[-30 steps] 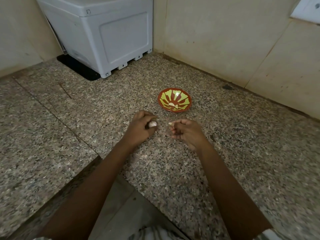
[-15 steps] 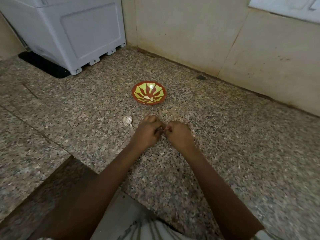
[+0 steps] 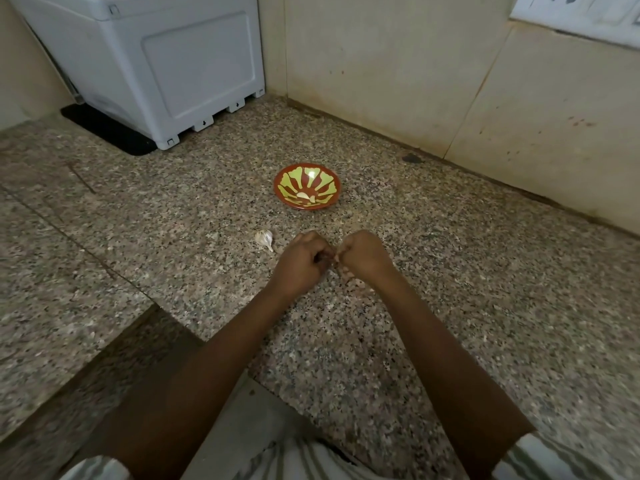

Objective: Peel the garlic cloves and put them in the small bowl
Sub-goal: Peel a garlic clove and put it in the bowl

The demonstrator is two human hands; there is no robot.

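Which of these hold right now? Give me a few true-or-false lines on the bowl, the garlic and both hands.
1. The bowl is empty. False: a few peeled cloves lie in it.
2. A garlic piece lies on the counter, just left of the left hand. True.
3. The left hand and the right hand meet with curled fingers and pinch a clove between them. True, though the clove is mostly hidden.
4. The right hand is reaching into the bowl. False: it is nearer the person than the bowl and apart from it.
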